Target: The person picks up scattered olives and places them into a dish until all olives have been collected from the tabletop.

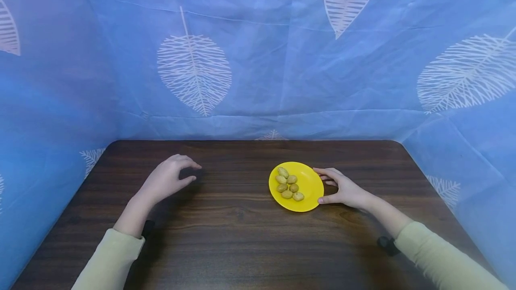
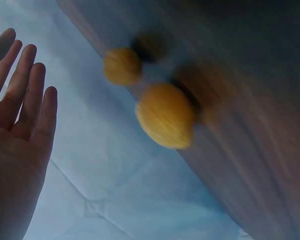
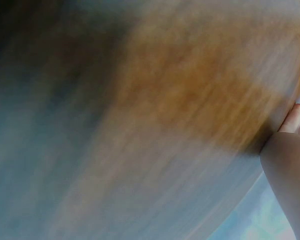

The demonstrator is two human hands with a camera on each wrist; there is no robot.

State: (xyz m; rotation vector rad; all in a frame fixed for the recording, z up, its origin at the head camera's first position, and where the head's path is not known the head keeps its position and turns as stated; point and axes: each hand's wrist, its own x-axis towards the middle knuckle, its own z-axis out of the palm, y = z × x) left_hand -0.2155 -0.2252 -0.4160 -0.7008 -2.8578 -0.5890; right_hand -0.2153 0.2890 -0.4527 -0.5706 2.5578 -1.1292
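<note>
The yellow plate [image 1: 312, 185] is found on the table [image 1: 225, 254], slightly right of centre, with small fruits [image 1: 292, 179] grouped mostly on its left half. Its right rim is held between the right hand's [image 1: 344, 190] thumb and bent fingers. The left hand [image 1: 167, 178] is held over the table, loosely curved, nothing gripped.

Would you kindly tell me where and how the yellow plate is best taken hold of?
I'd pinch the yellow plate by its right rim, coming from the right: it looks level, and the small greenish pieces sit mostly left of centre, clear of that curved edge.
</note>
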